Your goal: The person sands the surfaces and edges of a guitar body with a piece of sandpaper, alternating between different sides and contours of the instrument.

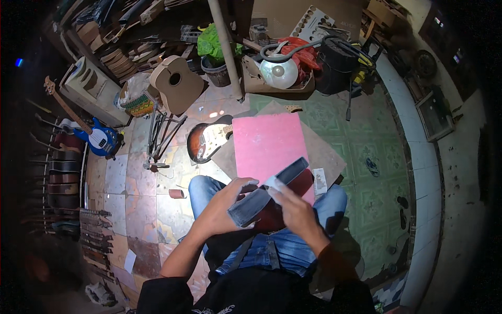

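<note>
Over my lap, a dark red guitar body (301, 184) stands on edge, its dusty grey-black side (250, 207) facing up. My left hand (226, 205) grips it at the near left end, with the thumb on one face and the fingers partly hidden below. Against the middle of the upturned side, my right hand (294, 205) presses a small pale grey piece (274, 184) between closed fingers; its kind is unclear. In front of my knees lies a pink board (266, 138) on a larger grey-brown board (321, 144). The lower parts of the guitar body are in shadow.
A sunburst electric guitar (201, 144) lies partly beneath the pink board. To the left are a blue bass guitar (98, 137), a rack of guitars (64, 178) and a brown roll (177, 193). An unfinished acoustic guitar body (175, 83) and a bucket (216, 73) stand ahead.
</note>
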Available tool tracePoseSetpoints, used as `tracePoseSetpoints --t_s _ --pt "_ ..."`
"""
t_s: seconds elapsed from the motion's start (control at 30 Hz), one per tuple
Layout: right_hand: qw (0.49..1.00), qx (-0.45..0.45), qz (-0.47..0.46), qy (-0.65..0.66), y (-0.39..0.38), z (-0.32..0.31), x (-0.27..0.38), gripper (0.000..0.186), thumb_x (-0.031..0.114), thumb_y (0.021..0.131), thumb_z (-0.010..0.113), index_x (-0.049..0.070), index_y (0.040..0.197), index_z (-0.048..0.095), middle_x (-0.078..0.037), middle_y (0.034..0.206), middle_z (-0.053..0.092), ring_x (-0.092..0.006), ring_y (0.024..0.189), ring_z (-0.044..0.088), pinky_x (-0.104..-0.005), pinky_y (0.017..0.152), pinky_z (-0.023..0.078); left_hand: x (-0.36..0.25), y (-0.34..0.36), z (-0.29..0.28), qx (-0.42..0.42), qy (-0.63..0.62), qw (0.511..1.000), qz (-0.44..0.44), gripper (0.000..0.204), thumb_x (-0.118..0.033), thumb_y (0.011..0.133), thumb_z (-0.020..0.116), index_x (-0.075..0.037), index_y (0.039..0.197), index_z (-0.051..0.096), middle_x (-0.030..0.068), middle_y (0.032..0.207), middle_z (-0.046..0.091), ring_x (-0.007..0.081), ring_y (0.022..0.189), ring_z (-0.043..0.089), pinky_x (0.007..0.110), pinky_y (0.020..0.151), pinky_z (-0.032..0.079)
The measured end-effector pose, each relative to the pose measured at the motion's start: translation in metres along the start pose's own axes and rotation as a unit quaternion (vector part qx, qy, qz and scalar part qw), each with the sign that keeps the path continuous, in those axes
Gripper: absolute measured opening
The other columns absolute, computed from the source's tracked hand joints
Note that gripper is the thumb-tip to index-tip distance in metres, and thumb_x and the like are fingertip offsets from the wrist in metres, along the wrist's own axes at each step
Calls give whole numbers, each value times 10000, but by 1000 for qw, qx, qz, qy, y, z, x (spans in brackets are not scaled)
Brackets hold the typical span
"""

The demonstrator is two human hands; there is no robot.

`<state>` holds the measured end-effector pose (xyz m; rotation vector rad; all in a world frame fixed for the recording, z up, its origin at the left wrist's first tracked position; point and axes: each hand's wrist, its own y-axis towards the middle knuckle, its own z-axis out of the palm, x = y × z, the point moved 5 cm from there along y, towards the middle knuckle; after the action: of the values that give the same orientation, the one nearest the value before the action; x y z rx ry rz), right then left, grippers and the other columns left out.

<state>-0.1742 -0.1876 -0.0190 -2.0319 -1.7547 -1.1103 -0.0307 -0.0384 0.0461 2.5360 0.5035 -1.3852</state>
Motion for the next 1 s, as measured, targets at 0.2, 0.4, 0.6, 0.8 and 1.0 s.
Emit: tracePoseSetpoints --t_s 0.2,0.4,0.6,0.8,1.0 --pt "986 -130 78 -73 6 -26 -82 540 -73 896 442 117 1362 637 -183 1406 593 -365 1233 613 -418 1022 523 2 5 2 4 43 997 65 712 -258 697 875 -72 1302 549 172 1227 607 372 1132 625 418 955 519" --pt "998 -44 -5 -35 -1 -1 -26 573 -83 870 451 163 1341 664 -145 1428 587 -353 1154 661 -433 975 547 3 4 -4 18 29 998 62 683 -253 693 877 -73 1275 568 164 1213 616 373 1133 621 420 961 512" --pt "991 -119 63 -20 14 -21 -66 533 -123 857 427 0 1333 632 -230 1380 601 -375 1276 590 -404 1082 479 8 4 -4 8 34 998 59 655 -236 702 871 -73 1267 582 166 1209 625 374 1123 627 418 965 511" --pt "996 -69 6 -60 0 6 -37 545 -58 864 502 185 1318 682 -129 1364 638 -326 1026 715 -431 893 586 0 3 -4 10 28 998 64 637 -223 701 869 -72 1257 595 170 1211 634 381 1120 631 422 964 508" --pt "989 -128 64 -36 11 -15 -69 549 -91 829 468 33 1335 642 -195 1359 625 -368 1220 625 -418 1033 520 5 0 -3 3 38 998 50 668 -201 667 884 -68 1258 603 179 1183 649 386 1091 646 423 957 504"
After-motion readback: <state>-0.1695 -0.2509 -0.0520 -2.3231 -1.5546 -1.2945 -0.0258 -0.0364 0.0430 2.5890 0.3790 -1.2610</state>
